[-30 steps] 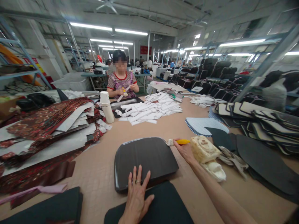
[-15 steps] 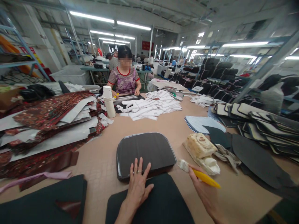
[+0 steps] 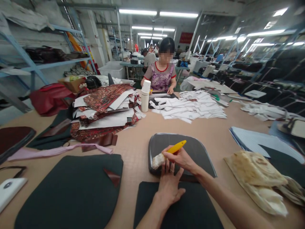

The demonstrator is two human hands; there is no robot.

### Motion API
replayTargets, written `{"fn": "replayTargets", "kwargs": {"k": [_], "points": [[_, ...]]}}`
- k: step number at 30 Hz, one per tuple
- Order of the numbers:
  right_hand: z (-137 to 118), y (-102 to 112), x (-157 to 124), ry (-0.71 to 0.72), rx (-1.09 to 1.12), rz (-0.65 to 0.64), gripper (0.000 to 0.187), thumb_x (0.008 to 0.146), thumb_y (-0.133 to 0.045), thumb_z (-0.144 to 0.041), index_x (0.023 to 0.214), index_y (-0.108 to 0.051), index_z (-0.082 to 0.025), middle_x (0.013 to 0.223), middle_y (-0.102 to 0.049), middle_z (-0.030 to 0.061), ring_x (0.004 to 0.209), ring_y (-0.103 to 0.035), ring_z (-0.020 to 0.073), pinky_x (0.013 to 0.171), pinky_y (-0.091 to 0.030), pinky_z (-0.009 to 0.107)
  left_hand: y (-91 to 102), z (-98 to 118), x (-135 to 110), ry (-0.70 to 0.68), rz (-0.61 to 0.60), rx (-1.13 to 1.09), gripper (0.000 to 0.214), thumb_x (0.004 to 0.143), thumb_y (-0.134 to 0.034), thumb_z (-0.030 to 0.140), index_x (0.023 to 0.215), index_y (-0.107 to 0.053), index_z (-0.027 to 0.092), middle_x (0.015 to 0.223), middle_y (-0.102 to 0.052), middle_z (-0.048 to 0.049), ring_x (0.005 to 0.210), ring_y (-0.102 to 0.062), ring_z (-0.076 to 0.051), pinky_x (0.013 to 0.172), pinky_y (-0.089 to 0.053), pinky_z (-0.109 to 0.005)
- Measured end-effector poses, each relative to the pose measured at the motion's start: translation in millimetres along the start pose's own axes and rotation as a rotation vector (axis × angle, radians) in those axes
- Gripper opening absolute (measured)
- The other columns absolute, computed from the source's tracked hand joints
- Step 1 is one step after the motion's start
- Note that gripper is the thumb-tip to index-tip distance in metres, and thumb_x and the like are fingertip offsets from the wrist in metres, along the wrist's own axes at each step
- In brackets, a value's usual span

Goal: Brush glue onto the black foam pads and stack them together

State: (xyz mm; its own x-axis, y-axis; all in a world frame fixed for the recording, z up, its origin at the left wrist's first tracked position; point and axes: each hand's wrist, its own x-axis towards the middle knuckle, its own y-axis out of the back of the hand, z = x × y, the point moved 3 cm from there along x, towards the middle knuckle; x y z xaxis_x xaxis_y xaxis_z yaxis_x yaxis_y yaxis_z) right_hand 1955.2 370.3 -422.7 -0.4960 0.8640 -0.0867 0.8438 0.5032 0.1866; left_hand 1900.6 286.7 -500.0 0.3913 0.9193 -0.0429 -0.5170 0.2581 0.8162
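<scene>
A dark brown rounded panel [image 3: 195,149] lies flat on the tan table [image 3: 133,140] in front of me. My left hand [image 3: 169,186] rests flat on its near edge, fingers stretched out. My right hand [image 3: 182,158] is closed on a yellow-handled brush [image 3: 170,151], whose whitish bristle tip touches the panel's left part. A dark felt piece [image 3: 190,210] lies under my left wrist.
A large dark felt piece [image 3: 69,190] lies at the left, a glue-stained rag [image 3: 257,175] at the right. A stack of patterned red sheets [image 3: 105,108], a white bottle [image 3: 145,97] and white strips [image 3: 190,108] lie farther off. A person sits opposite me.
My view has turned left. My right hand swung the brush from the panel's far right corner, out past the rag, back onto the panel's left part. My left hand stayed on the near edge.
</scene>
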Motion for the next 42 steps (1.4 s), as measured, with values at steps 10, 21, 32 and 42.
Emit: {"fn": "replayTargets", "kwargs": {"k": [10, 21, 32, 42], "points": [[26.4, -10.4, 79.8, 0.058, -0.117, -0.073, 0.022, 0.069, -0.057, -0.035, 0.061, -0.055, -0.016, 0.052, -0.046, -0.0046, 0.049, -0.038, 0.0080, 0.049, -0.031, 0.022, 1.2, -2.7, -4.0, -0.045, 0.037, -0.112, 0.080, 0.071, -0.062, 0.053, 0.139, -0.027, 0.028, 0.151, -0.001, -0.0126, 0.136, 0.008, -0.033, 0.109, -0.005, -0.060], [27.5, 34.3, 128.4, 0.059, -0.140, 0.307, 0.037, 0.068, -0.056, -0.049, 0.050, -0.048, -0.018, 0.042, -0.044, -0.0029, 0.041, -0.038, 0.0088, 0.043, -0.030, 0.023, 5.2, -3.6, -6.4, -0.049, 0.012, -0.187, 0.081, 0.072, -0.061, 0.054, 0.139, -0.025, 0.027, 0.151, 0.003, -0.0125, 0.135, 0.013, -0.031, 0.109, -0.003, -0.060], [44.5, 48.7, 128.8, 0.019, -0.098, 0.511, 0.033, 0.060, -0.062, -0.043, 0.042, -0.052, -0.017, 0.037, -0.048, -0.0011, 0.038, -0.042, 0.0103, 0.041, -0.032, 0.024, 11.6, -3.2, -8.3, -0.051, -0.001, -0.199, 0.080, 0.073, -0.061, 0.054, 0.139, -0.026, 0.027, 0.151, 0.002, -0.0125, 0.136, 0.012, -0.031, 0.109, -0.002, -0.061], [-0.9, 103.2, 33.1, 0.156, 0.155, 0.848, 0.035, 0.062, -0.067, -0.049, 0.061, -0.057, -0.016, 0.051, -0.054, -0.0017, 0.044, -0.047, 0.0098, 0.045, -0.039, 0.024, 32.7, -2.7, -2.1, -0.024, 0.129, -0.286, 0.072, 0.074, -0.062, 0.036, 0.138, -0.031, 0.025, 0.149, -0.018, -0.0115, 0.137, -0.009, -0.032, 0.110, -0.014, -0.055]]}}
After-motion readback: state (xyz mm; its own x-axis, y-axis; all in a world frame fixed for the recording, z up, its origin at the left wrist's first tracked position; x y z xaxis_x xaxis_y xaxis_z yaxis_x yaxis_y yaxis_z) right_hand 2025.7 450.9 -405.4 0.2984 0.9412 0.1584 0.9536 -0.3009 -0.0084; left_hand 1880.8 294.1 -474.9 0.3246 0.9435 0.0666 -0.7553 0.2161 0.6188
